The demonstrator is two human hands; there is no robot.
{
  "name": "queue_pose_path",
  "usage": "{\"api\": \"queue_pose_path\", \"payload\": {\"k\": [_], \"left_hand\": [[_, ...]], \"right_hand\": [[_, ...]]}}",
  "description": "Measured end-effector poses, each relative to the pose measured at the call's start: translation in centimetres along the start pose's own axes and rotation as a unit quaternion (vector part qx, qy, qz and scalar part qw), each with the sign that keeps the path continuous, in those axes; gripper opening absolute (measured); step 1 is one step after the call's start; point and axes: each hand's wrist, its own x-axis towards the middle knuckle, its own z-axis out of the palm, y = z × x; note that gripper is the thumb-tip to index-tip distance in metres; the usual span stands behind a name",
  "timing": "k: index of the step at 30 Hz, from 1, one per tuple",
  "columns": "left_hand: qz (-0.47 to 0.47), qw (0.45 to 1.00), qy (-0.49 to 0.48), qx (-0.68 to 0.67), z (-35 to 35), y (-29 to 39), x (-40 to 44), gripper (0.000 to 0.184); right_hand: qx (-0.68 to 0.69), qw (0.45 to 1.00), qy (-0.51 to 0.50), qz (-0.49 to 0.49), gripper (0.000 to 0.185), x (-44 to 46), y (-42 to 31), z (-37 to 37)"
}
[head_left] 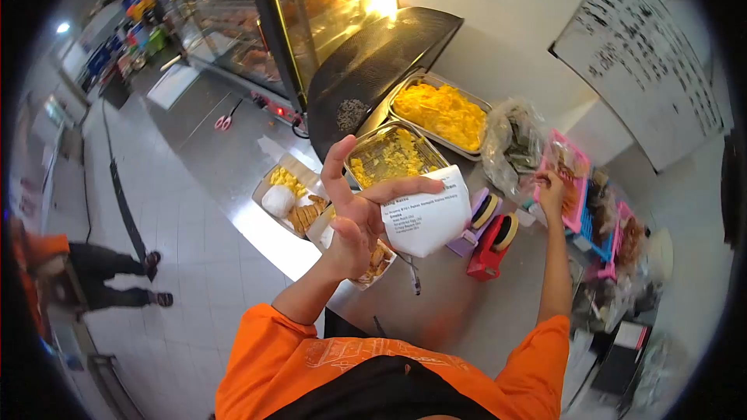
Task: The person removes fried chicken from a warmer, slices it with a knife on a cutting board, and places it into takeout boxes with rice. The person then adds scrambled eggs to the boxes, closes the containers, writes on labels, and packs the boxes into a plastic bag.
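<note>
My left hand is raised over the counter, holding a white printed paper slip at its fingers, while its other fingers are spread. Below and beside it are an open food box with rice, egg and sliced fried meat, and a second box, partly hidden by the hand. My right hand reaches to the pink basket of small packets, fingers pinched together; what they hold, if anything, is too small to tell. A purple tape dispenser and a red tape dispenser stand between my hands.
Two metal trays of yellow egg, one fuller and one lower, sit behind. A glass food warmer stands at the back left. Scissors and a pen lie on the counter. Another person stands at far left.
</note>
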Motion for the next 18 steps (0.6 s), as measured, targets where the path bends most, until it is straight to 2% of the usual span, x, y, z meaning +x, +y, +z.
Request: {"api": "queue_pose_path", "payload": {"k": [3, 5, 6, 8, 9, 13, 16, 17, 18], "left_hand": [[0.007, 1.0, -0.009, -0.01, 0.7, 0.2, -0.1, 0.08], [0.021, 1.0, -0.018, -0.012, 0.7, -0.2, 0.1, 0.079], [0.021, 1.0, -0.009, -0.002, 0.7, -0.4, 0.1, 0.079], [0.009, 1.0, 0.005, 0.019, 0.9, -0.3, 0.1, 0.079], [-0.005, 0.999, 0.019, 0.047, 0.8, -0.4, 0.1, 0.079], [0.001, 0.993, 0.046, 0.104, 0.1, -1.1, 0.0, 0.074], [-0.013, 0.984, 0.079, 0.162, 0.0, -1.3, -0.3, 0.071], [-0.008, 0.98, 0.095, 0.173, 0.1, -1.3, -0.3, 0.074], [-0.02, 0.975, 0.113, 0.192, 0.0, -1.0, -0.4, 0.076]], "right_hand": [[-0.211, 0.976, 0.004, -0.045, 0.02, 5.5, 8.7, 1.0], [-0.256, 0.965, -0.052, -0.037, 0.024, 7.1, 7.2, 2.3], [-0.332, 0.938, 0.017, -0.094, 0.025, 8.0, 11.7, 4.0], [-0.44, 0.889, 0.045, -0.118, 0.025, 8.9, 15.3, 7.9], [-0.481, 0.872, 0.001, -0.088, 0.024, 8.5, 13.8, 8.1], [-0.471, 0.87, -0.144, -0.03, 0.019, 10.6, 11.9, 7.6], [-0.393, 0.912, -0.1, -0.067, 0.018, 10.3, 10.6, 5.5], [-0.392, 0.914, -0.046, -0.092, 0.017, 10.0, 9.8, 5.1], [-0.392, 0.919, -0.02, -0.039, 0.018, 9.1, 7.1, 5.0]]}}
